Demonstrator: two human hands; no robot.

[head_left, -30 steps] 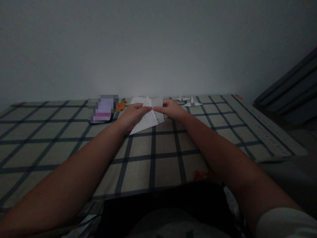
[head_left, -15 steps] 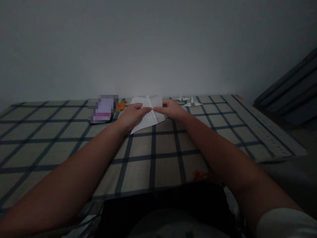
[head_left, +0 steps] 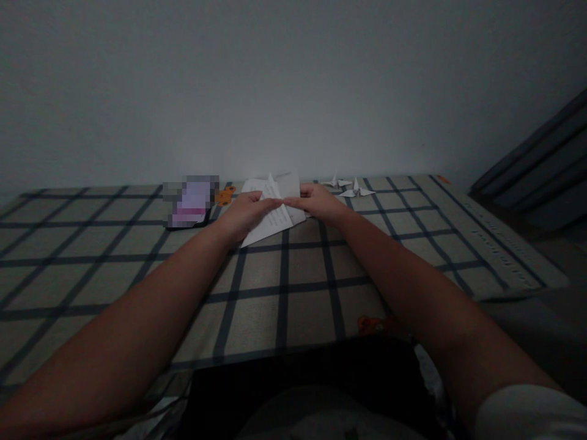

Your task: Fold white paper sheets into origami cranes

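Observation:
A white sheet of paper (head_left: 274, 219), partly folded and with faint print on it, lies on the checked bedsheet (head_left: 284, 287) near the wall. My left hand (head_left: 245, 214) pinches its left part, fingers closed on the fold. My right hand (head_left: 318, 203) grips the right part, where a flap stands up. The fingertips of both hands nearly meet over the paper. Both forearms stretch out from the bottom of the view.
Two small folded paper cranes (head_left: 355, 190) stand to the right of my right hand near the wall. A blurred-out flat object (head_left: 190, 201) and a small orange thing (head_left: 225, 195) lie to the left. Dark striped bedding (head_left: 536, 171) rises at the right.
The raised flap of the paper has shifted slightly between my fingers. Both hands have stayed in almost the same place.

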